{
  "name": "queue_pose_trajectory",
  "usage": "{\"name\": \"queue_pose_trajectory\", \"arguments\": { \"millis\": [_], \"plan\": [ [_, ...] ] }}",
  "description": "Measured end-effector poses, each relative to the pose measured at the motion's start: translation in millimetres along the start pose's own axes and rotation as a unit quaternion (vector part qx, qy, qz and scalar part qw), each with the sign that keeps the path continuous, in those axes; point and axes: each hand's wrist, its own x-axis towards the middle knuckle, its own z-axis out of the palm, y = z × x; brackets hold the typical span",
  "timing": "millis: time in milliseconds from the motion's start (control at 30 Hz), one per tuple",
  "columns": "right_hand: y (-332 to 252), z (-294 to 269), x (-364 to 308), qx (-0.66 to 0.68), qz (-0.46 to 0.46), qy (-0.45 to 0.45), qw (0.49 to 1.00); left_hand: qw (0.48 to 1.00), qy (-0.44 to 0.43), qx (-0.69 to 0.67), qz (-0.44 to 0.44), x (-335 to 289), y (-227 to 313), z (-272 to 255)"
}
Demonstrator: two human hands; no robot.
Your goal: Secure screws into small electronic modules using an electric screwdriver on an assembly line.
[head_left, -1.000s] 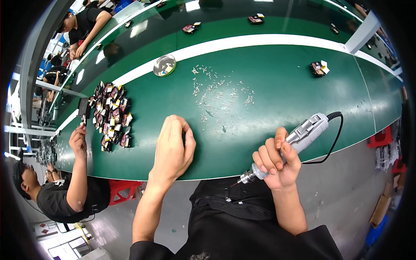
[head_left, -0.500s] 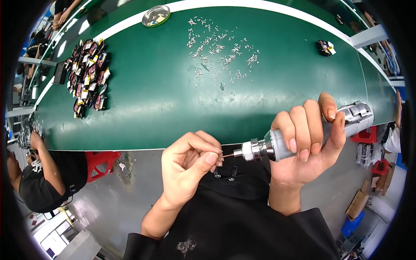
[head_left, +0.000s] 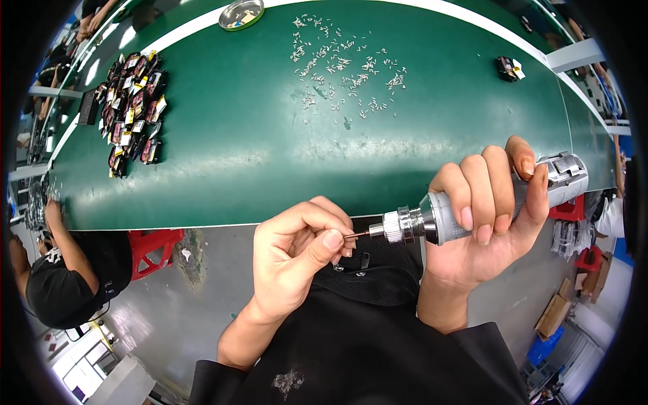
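Note:
My right hand (head_left: 482, 216) is wrapped round a grey power screwdriver (head_left: 444, 217), which lies slanted in front of my chest with its silver collar (head_left: 397, 228) toward the left. A thin dark bit (head_left: 360, 234) sticks out of the collar. At the tip of that bit, the thumb and fingers of my left hand (head_left: 290, 263) are pinched together. Whatever small thing they may hold is hidden by the fingertips. Both hands are in the air by the near edge of the green bench (head_left: 223, 182).
Many tiny white pieces (head_left: 344, 64) lie scattered mid-bench. A heap of small black packs (head_left: 131, 101) sits at the left, one similar black piece (head_left: 507, 68) at the far right. A round metal dish (head_left: 241, 16) stands at the back. Another person (head_left: 64, 277) works at the left beside a red stool (head_left: 152, 253).
The screwdriver and my right hand have shifted slightly right and a little up. My left hand stays pinched at the bit's tip. The bench sits a little higher in the picture.

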Motion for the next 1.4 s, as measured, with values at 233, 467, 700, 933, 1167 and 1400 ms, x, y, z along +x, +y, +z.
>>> {"name": "queue_pose_trajectory", "arguments": {
  "millis": [233,467,700,933,1167,1400],
  "plan": [
    [-1.9,3.7,-1.1,-0.052,-0.010,-0.035,0.998,0.997,0.028,0.066,0.024,-0.6,2.0,1.1],
    [-1.2,-7.5,-3.3,-0.098,-0.017,-0.049,0.994,0.930,0.034,0.324,0.169,6.1,1.1,3.0],
    [-4.9,-11.9,-5.2,-0.060,-0.002,0.064,0.996,0.928,-0.021,0.347,0.134,8.7,-0.5,7.6],
    [-3.8,-15.7,-0.2,-0.038,-0.023,0.126,0.991,0.912,-0.028,0.392,0.121,16.8,4.4,11.1],
    [2.9,-17.8,5.0,-0.015,-0.023,0.158,0.987,0.838,-0.034,0.501,0.211,52.0,39.3,0.2],
    [28.0,-25.1,-10.4,-0.001,0.079,0.160,0.984,0.635,0.089,0.698,0.320,220.7,104.2,-76.4]
  ]
}}
